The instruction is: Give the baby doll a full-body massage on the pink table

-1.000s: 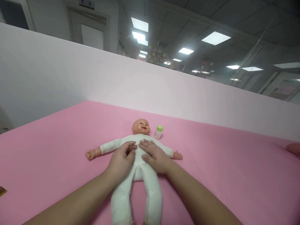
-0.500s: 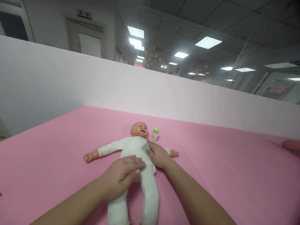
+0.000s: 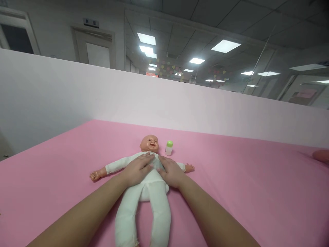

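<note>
A baby doll (image 3: 151, 177) with a white cloth body lies face up on the pink surface (image 3: 244, 178), its arms spread and its head away from me. My left hand (image 3: 138, 168) rests flat on the left part of its chest, fingers extended. On the right part of the chest lies my right hand (image 3: 171, 171), also flat with the thumb apart. Both sets of fingertips are close together just below the doll's neck. A small bottle (image 3: 169, 148) with a green cap stands right of the doll's head.
A white wall (image 3: 180, 103) rises behind the pink surface, with glass above it. At the far right edge sits a rounded reddish-brown object (image 3: 321, 155), partly cut off by the frame.
My left hand has moved up from the doll's lower belly to its chest. My right hand stays on the chest, slightly shifted. The doll's head now faces more upward.
</note>
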`<state>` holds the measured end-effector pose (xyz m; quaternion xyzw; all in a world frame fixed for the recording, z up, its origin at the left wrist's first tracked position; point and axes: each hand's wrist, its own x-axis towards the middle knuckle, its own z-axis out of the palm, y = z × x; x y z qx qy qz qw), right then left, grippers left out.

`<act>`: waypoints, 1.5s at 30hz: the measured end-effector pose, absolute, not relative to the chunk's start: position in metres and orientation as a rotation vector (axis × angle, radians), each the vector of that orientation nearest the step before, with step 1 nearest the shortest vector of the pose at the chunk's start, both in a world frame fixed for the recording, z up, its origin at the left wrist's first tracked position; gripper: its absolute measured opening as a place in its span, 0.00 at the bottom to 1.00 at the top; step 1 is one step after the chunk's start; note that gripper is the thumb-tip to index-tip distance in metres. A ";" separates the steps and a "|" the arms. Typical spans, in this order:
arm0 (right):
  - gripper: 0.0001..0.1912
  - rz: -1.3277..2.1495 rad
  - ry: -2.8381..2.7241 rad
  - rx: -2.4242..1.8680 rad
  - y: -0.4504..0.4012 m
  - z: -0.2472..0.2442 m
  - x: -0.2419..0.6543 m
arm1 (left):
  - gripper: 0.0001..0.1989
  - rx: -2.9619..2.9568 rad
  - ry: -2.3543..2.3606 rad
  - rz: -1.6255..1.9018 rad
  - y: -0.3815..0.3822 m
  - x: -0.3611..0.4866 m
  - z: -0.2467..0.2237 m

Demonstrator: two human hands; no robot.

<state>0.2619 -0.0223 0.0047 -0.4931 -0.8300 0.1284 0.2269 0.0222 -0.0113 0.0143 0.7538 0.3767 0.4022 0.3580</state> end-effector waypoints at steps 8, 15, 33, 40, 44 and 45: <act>0.36 0.330 -2.292 -1.408 -0.033 0.007 0.253 | 0.28 1.824 1.230 1.108 0.015 -0.013 -0.001; 0.19 0.258 -2.177 -0.846 -0.078 0.036 0.240 | 0.25 1.859 1.253 1.121 0.017 -0.015 -0.004; 0.34 0.485 -2.484 -1.112 -0.044 0.026 0.235 | 0.31 2.220 1.235 0.916 0.016 -0.009 -0.011; 0.36 0.385 -2.344 -1.410 -0.017 0.014 0.252 | 0.32 2.378 1.330 0.778 0.019 -0.003 -0.011; 0.35 0.325 -2.257 -1.595 -0.018 0.011 0.260 | 0.33 2.377 1.420 0.763 0.016 -0.008 -0.007; 0.34 0.312 -2.241 -1.614 -0.019 0.011 0.263 | 0.33 2.378 1.455 0.746 0.016 -0.012 -0.004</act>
